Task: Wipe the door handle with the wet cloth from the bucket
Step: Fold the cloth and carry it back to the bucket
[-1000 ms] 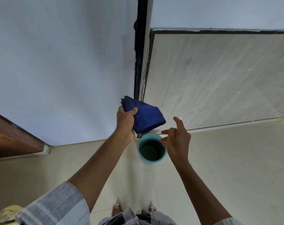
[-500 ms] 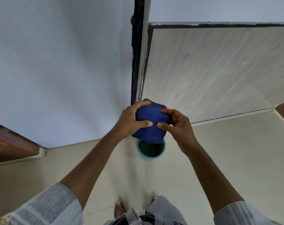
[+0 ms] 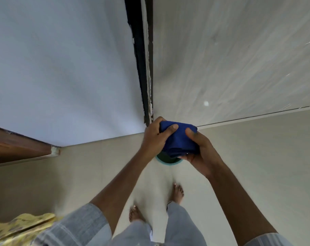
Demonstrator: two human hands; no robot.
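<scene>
A dark blue cloth [image 3: 179, 141], bunched into a thick wad, is held between both hands right over the teal bucket [image 3: 168, 161]. My left hand [image 3: 156, 137] grips its left side with the thumb on top. My right hand [image 3: 202, 150] clasps its right and lower side. Only the near rim of the bucket shows on the floor below the cloth; the rest is hidden by the cloth and hands. A pale wood-grain door [image 3: 230, 59] rises at the right. No door handle is in view.
A dark door frame strip [image 3: 141, 59] separates the door from a white wall [image 3: 62, 68]. A brown wooden edge [image 3: 17, 148] juts in at the left. My bare feet [image 3: 177, 192] stand on the beige tiled floor just behind the bucket. Yellow fabric [image 3: 17, 226] lies at bottom left.
My right hand joined the left on the cloth and both have squeezed it into a tighter wad, lowered closer over the bucket. The view has tilted further down, showing my feet.
</scene>
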